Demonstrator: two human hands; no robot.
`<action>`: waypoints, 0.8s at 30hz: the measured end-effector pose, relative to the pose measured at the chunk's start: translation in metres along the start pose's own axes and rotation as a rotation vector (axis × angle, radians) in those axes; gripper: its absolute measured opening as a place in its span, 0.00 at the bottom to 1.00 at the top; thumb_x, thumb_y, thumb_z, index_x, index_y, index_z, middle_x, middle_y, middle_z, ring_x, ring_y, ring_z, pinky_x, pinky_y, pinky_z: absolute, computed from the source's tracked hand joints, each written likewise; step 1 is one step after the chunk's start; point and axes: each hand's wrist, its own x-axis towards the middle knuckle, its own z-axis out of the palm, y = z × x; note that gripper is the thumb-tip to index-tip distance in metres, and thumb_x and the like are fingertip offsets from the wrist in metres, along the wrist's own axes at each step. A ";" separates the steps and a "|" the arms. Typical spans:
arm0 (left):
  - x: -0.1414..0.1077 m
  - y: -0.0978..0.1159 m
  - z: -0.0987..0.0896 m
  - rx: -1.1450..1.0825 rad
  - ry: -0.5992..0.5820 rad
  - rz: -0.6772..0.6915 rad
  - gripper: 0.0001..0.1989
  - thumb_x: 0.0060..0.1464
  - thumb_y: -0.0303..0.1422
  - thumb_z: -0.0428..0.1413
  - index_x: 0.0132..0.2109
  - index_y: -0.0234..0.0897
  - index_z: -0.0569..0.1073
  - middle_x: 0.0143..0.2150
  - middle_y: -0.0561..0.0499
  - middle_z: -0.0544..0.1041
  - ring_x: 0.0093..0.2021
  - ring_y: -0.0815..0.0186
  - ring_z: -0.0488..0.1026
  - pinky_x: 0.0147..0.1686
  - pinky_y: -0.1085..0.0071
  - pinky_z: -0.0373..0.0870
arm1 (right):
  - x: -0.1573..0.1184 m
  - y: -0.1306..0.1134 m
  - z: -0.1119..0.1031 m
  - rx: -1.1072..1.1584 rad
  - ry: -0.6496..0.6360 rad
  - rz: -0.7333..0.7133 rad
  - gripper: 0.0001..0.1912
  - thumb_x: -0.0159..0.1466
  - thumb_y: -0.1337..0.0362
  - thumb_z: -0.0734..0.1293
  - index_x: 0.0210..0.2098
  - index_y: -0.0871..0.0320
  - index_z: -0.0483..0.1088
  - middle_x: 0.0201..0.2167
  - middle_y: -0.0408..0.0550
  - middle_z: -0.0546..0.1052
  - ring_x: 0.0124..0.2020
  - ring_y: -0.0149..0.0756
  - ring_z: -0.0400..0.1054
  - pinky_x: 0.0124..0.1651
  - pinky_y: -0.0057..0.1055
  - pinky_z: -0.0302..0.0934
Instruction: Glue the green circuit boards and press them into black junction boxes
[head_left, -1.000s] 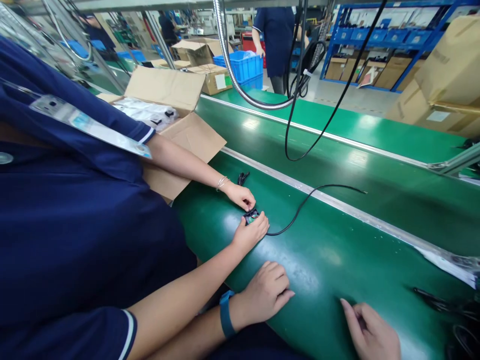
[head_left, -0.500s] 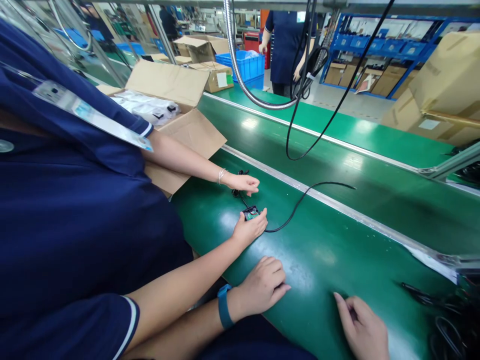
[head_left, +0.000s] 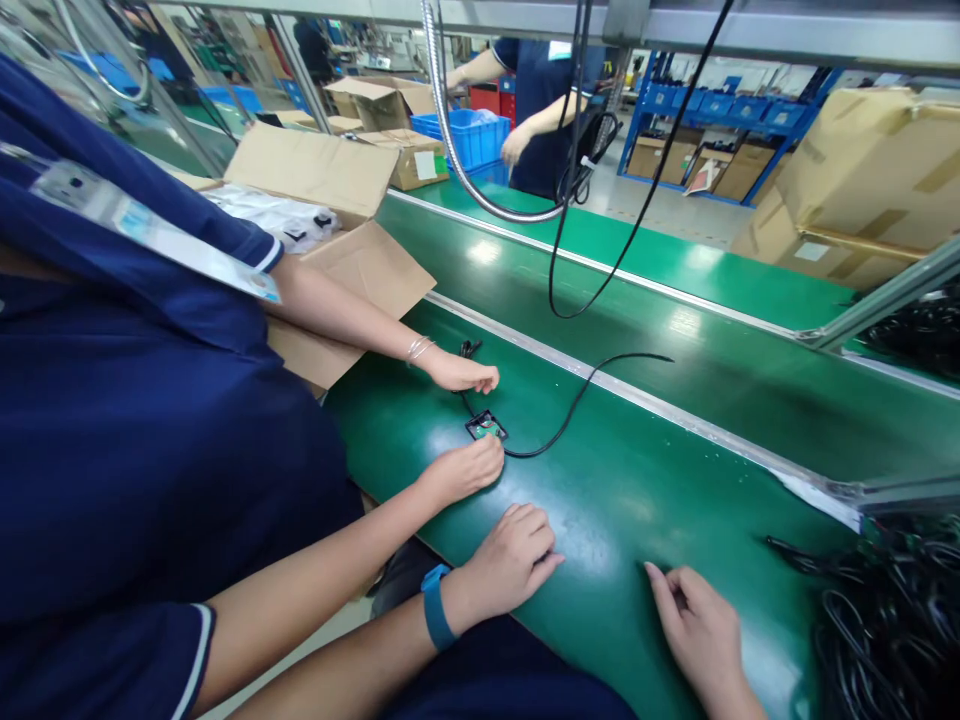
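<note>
My left hand [head_left: 512,560], with a blue band [head_left: 437,608] at its wrist, rests on the green work surface [head_left: 600,470], fingers curled in and thumb out. Nothing shows in it. Off to the right, my right hand [head_left: 697,628] lies loosely closed on its side, also without anything visible in it. Beyond my left hand, a small black case [head_left: 486,426] with a green circuit board inside lies open. A black cable [head_left: 574,405] runs from it. One hand of a co-worker [head_left: 465,468] is at the case's near edge; the other hand [head_left: 466,374] hovers just behind it.
A heap of black cables [head_left: 892,620] lies at the right. An open cardboard box [head_left: 315,175] with wrapped items stands at the left. A metal rail [head_left: 585,370] crosses the surface. A black cable loop [head_left: 559,290] hangs from above. Another person [head_left: 540,120] stands across the line.
The co-worker's near hand has drawn back from the case, leaving more of it in view. The person across has moved an arm. My hands stay in place as the view shifts slightly right.
</note>
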 end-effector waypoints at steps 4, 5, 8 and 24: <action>0.000 0.001 0.001 0.004 0.025 -0.006 0.08 0.64 0.33 0.54 0.35 0.37 0.69 0.34 0.50 0.70 0.36 0.64 0.65 0.39 0.64 0.61 | 0.000 -0.001 0.000 0.000 0.004 0.009 0.27 0.72 0.47 0.57 0.21 0.55 0.62 0.16 0.39 0.64 0.17 0.27 0.61 0.25 0.25 0.54; 0.000 0.001 0.001 0.001 0.030 -0.003 0.08 0.64 0.33 0.54 0.35 0.37 0.69 0.34 0.50 0.70 0.36 0.64 0.65 0.39 0.65 0.61 | 0.000 -0.001 0.001 -0.003 0.006 0.010 0.27 0.72 0.47 0.57 0.21 0.55 0.62 0.16 0.39 0.64 0.17 0.27 0.61 0.25 0.25 0.54; 0.000 0.000 0.002 -0.003 0.030 0.006 0.09 0.65 0.33 0.54 0.35 0.37 0.69 0.34 0.50 0.71 0.36 0.64 0.65 0.39 0.65 0.62 | -0.001 0.001 0.001 -0.008 0.007 0.013 0.27 0.72 0.48 0.58 0.21 0.55 0.62 0.16 0.38 0.64 0.17 0.27 0.60 0.25 0.25 0.54; 0.000 0.001 0.001 0.016 0.008 -0.015 0.08 0.64 0.34 0.54 0.35 0.37 0.69 0.34 0.50 0.69 0.36 0.63 0.65 0.40 0.65 0.63 | -0.004 0.004 0.003 -0.007 -0.008 0.031 0.28 0.71 0.45 0.57 0.21 0.55 0.62 0.16 0.38 0.64 0.17 0.27 0.60 0.25 0.25 0.53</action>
